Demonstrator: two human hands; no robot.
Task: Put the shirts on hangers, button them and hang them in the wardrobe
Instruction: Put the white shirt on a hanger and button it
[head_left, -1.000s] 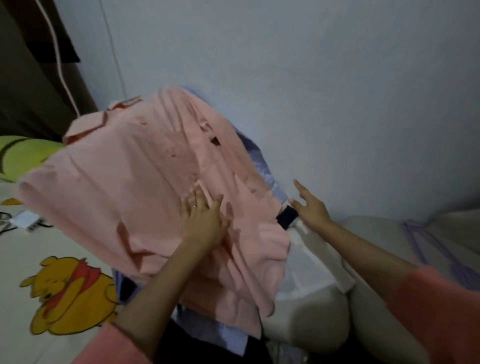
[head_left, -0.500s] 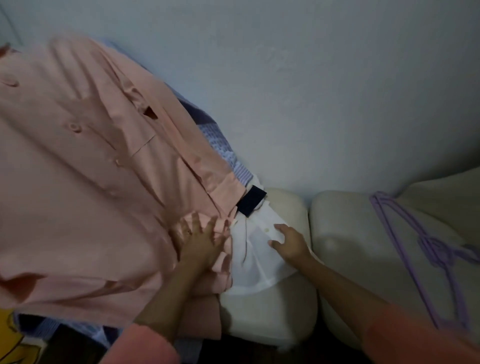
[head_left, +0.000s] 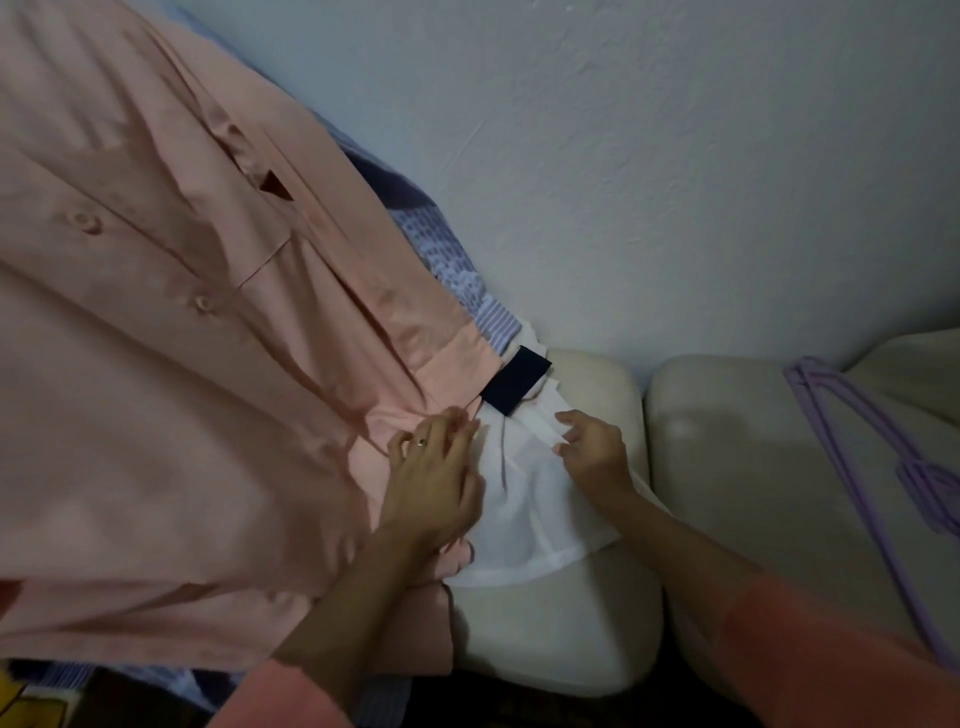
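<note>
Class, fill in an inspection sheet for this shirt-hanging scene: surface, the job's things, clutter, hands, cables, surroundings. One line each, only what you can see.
Surface: cream cushions, partly covered by garments.
Job's things: pink shirt spread on top of the pile; white shirt with a dark navy cuff beneath its edge; a blue patterned garment behind; purple hangers on the right cushion.
Clutter: nothing seen.
Hands: left hand rests on the pink shirt's edge, fingers straight; right hand on the white shirt, fingers bent at a fold, grip unclear.
Cables: nothing seen.
Surroundings: plain pale wall behind; wardrobe not in view.
</note>
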